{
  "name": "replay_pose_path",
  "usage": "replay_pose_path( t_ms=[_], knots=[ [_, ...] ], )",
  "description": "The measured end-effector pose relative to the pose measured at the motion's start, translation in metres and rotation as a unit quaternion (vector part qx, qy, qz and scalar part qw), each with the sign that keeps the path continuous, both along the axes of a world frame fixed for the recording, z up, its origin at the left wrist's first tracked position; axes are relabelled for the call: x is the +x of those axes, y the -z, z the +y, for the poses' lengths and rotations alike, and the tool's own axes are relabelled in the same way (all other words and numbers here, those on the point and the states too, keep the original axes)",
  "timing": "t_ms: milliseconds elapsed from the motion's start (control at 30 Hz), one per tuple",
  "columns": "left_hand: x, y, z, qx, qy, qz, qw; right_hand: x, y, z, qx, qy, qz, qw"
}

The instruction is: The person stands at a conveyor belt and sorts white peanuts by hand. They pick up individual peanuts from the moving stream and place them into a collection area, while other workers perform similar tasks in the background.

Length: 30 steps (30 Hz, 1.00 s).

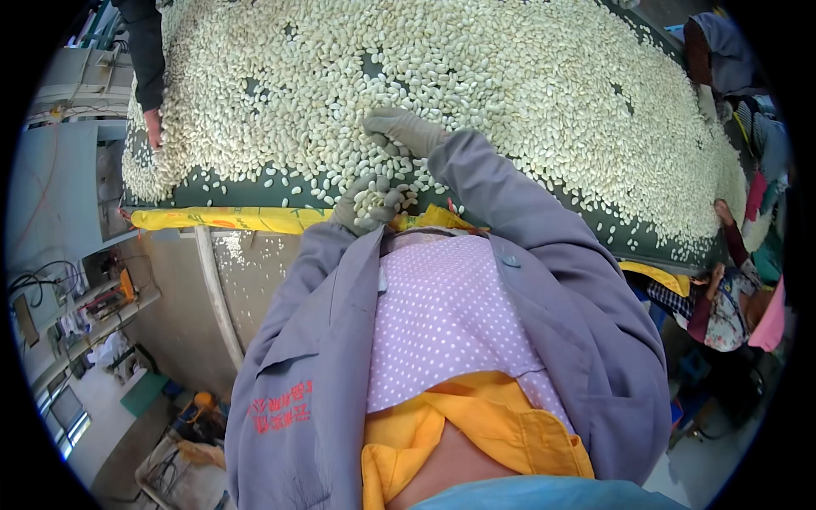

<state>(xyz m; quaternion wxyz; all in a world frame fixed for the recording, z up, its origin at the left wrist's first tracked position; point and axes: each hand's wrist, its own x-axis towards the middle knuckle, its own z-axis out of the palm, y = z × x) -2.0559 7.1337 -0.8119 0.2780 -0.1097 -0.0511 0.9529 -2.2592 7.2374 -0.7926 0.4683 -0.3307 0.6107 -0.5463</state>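
A thick layer of white beans (518, 93) covers a dark green table (242, 194) in front of me. My left hand (365, 206), in a grey glove, is at the table's near edge. Its fingers curl up around several white beans lying in the palm. Farther in and slightly to the right, my right hand (404, 131), also gloved, rests low among the beans. Its fingers are bent and held together, pointing left; whatever is under the fingertips is hidden.
Yellow sheeting (229, 219) wraps the table's near edge. Another person's hand (153, 127) reaches into the beans at far left. On the right, more people work along the table, one with a hand (723, 211) at its edge. Cluttered shelves (106, 310) stand at lower left.
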Motion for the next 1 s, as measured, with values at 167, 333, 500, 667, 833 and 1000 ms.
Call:
replay_pose_path(
  t_ms=[167, 333, 500, 667, 833, 1000],
  knots=[
    [-0.004, -0.009, 0.015, -0.076, -0.033, -0.045, 0.995, 0.025, 0.01, -0.067, 0.139, -0.102, 0.465, 0.869],
    [-0.006, 0.017, 0.027, -0.033, -0.028, 0.01, 0.999, 0.015, -0.002, -0.054, 0.151, -0.113, 0.286, 0.94],
    [-0.013, 0.006, 0.046, -0.026, -0.03, 0.012, 0.999, -0.04, -0.01, 0.053, -0.078, 0.07, -0.356, 0.928],
    [-0.013, 0.014, 0.058, -0.045, -0.036, 0.01, 0.998, -0.131, -0.014, 0.158, -0.043, 0.369, -0.229, 0.9],
    [-0.021, 0.013, 0.072, -0.03, -0.027, 0.02, 0.999, -0.167, 0.031, 0.179, 0.062, 0.529, -0.087, 0.842],
    [-0.025, 0.013, 0.088, -0.046, -0.034, -0.004, 0.998, -0.09, 0.012, 0.123, 0.106, 0.138, 0.039, 0.984]
  ],
)
